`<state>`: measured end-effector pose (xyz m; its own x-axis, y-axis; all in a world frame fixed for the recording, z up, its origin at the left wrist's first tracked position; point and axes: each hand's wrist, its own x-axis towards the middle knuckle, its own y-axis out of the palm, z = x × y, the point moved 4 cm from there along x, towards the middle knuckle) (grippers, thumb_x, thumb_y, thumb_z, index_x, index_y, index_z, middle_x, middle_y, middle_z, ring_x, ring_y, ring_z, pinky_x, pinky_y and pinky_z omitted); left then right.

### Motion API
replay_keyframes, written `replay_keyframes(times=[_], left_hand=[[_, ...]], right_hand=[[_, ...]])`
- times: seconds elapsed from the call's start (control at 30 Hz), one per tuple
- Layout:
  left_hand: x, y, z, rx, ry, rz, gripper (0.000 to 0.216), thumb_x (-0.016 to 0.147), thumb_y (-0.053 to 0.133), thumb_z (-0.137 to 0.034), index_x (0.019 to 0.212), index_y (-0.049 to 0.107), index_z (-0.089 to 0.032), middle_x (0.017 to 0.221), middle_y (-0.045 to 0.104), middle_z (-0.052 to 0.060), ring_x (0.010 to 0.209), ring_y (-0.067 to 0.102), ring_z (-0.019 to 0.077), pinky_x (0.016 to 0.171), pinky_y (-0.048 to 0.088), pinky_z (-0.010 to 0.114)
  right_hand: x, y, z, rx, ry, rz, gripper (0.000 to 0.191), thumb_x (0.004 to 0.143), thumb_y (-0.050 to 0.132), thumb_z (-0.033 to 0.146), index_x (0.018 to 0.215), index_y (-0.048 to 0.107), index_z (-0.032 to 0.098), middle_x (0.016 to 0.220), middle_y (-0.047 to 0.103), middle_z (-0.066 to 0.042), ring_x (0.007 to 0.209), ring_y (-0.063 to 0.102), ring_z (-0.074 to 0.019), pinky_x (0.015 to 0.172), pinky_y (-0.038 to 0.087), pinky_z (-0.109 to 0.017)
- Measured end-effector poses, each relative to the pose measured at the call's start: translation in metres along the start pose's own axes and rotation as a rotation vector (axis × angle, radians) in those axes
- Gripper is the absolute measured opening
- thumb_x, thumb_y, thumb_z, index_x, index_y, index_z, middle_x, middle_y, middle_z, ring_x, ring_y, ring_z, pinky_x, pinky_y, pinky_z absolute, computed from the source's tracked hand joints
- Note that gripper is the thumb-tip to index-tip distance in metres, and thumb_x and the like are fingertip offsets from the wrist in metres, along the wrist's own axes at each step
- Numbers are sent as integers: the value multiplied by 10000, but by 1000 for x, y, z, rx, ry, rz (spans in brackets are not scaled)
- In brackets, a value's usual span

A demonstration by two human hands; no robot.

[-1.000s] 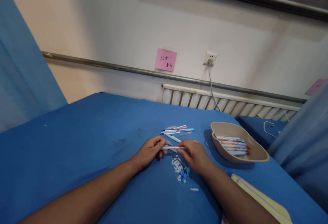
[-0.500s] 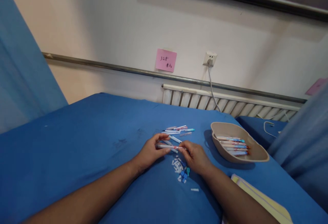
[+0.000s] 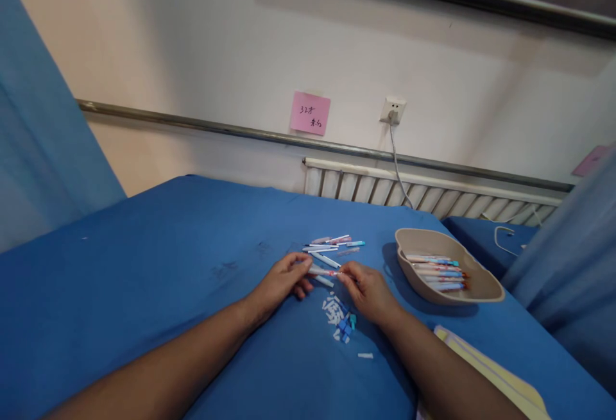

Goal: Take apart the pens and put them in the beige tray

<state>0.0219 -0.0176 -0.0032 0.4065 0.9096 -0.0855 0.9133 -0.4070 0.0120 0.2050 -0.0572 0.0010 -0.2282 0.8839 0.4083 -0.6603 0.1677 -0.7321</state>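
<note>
Both my hands hold one thin white pen [image 3: 325,272] level above the blue cloth. My left hand [image 3: 282,284] pinches its left end, and my right hand [image 3: 366,290] pinches its right end. Just behind my hands lie several loose pens [image 3: 332,244] on the cloth. In front of my hands sits a small heap of white and blue caps [image 3: 339,319]. One white cap [image 3: 365,356] lies apart, nearer to me.
A beige tray [image 3: 481,292] holding several pens stands to the right. A yellow-edged pad [image 3: 486,369] lies at the lower right. The blue table [image 3: 144,279] reaches back to a wall with a radiator [image 3: 433,199], a socket and a pink note [image 3: 310,113].
My hands have shifted slightly away from me with the pen. The pen has tilted a little, and my left fingers have slid along its left end.
</note>
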Motion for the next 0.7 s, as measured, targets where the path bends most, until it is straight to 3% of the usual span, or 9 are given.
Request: replay_keyframes(times=[0.07,0.13,0.23,0.3,0.4,0.57,0.7], left_hand=[[0,-1,2,33,-8,14,325,738,606,-451,834,568,-144,675,607,2,507,531,93,464,409,204],[1,-1,0,28,57,39,282,637,722,-339,786,584,-144,777,632,14,629,575,105,561,443,206],[1,-2,-2,-38,92,49,404,596,759,-275,946,586,-169,983,630,42,832,599,147,686,466,230],[2,-2,1,-39,21,34,375,702,672,-382,985,559,-164,882,645,44,712,608,138,591,467,233],[3,0,4,36,-35,32,330,745,596,-461,807,556,-140,641,601,-4,473,517,90,446,396,203],[2,0,-1,53,61,50,260,620,724,-302,769,585,-139,654,588,-31,545,511,80,528,408,193],[0,-1,-4,25,58,37,406,623,725,-301,975,577,-163,710,609,-26,570,531,92,548,419,205]], right_hand=[[0,0,1,-3,-6,3,201,902,417,329,905,579,211,775,646,-27,719,587,-165,654,398,-251],[0,0,1,-10,-3,7,200,901,420,325,901,582,209,769,644,-26,714,584,-164,651,395,-250],[0,0,1,-15,4,15,191,900,422,313,899,582,209,758,641,-21,703,582,-158,643,391,-245],[1,0,2,-13,-4,18,188,900,424,306,901,582,205,759,640,-19,703,581,-155,645,391,-242],[0,-1,3,-17,-21,18,189,901,426,305,898,585,202,766,637,-17,712,577,-152,657,392,-240],[-1,-1,2,-16,-22,20,168,895,440,291,890,586,209,778,638,-11,729,575,-148,664,392,-235],[-1,-3,1,6,9,-6,173,896,429,278,903,586,206,771,637,-10,718,576,-145,653,389,-235]])
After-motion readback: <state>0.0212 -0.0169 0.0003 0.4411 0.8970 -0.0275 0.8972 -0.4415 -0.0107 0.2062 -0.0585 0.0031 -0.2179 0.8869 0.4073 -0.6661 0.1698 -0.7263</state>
